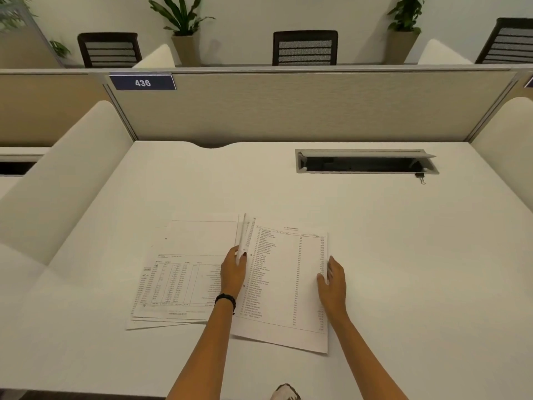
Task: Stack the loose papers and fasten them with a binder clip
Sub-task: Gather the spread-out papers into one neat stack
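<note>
Printed papers lie in two groups on the white desk [375, 255]. The left pile [184, 272] holds several sheets, slightly fanned. To its right lies a sheet with a printed list [285, 281]. My left hand [233, 269] is closed on the left edge of a few sheets [244, 235] that stand lifted on edge between the two groups. At the list sheet's right edge rests my right hand [331, 281], fingers apart and touching the paper. Far off at the back right lies a small black binder clip [420, 176], just in front of the cable slot.
An open cable slot [366, 164] is set into the desk at the back right. A fabric partition [288, 108] with a sign reading 436 closes the far side. White curved dividers [72, 174] stand at both sides. Chairs and potted plants are beyond.
</note>
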Demonstrator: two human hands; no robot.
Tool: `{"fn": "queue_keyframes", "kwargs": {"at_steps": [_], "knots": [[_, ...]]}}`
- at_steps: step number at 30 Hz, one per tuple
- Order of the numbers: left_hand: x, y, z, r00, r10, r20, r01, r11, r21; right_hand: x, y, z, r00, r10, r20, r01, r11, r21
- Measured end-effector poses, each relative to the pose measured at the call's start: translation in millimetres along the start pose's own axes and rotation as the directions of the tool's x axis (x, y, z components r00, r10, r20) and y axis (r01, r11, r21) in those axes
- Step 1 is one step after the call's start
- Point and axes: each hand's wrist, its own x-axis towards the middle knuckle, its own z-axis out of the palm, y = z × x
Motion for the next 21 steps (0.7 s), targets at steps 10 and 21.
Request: {"fn": "queue_keyframes", "kwargs": {"at_steps": [10, 21], "knots": [[-7.2, 7.6, 12.3, 0.991, -0.005, 0.136, -0.001, 0.999, 0.038, 4.6, -4.2, 1.0, 0.994, -0.020, 0.106, 0.034, 0.990, -0.135], [-2.9, 47.0, 8.3, 0.980, 0.126, 0.157, -0.109, 0.988, -0.112, 21.3, -23.7, -12.8, 0.989, 0.142, 0.033, -0.146, 0.960, 0.239]]}}
